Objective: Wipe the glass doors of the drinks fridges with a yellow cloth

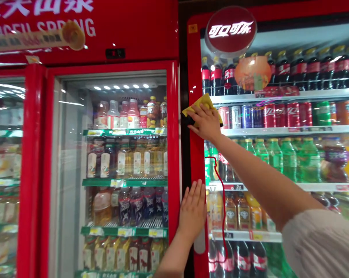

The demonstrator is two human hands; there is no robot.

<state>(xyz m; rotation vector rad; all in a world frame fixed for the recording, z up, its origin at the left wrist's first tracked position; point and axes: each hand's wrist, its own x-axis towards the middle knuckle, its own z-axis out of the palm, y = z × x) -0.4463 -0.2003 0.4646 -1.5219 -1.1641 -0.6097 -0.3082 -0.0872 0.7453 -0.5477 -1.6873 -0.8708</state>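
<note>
With fingers spread, my right hand (205, 122) presses a yellow cloth (201, 101) with a dark underside against the door of the right-hand drinks fridge. The cloth lies across the red door frame (198, 162) and the edge of the glass. Lower down, my left hand (193, 210) rests flat on that same frame, its fingers stretched upward and holding nothing. Just below it, a pale handle recess (199, 243) is partly visible in the frame.
Behind the right glass stand shelves of cola bottles (284, 67), cans (269, 115) and green bottles (288, 154). A round sign (231, 30) is near the door's top. Another red-framed fridge (172, 135) with bottled drinks stands left, across a dark gap (186, 154).
</note>
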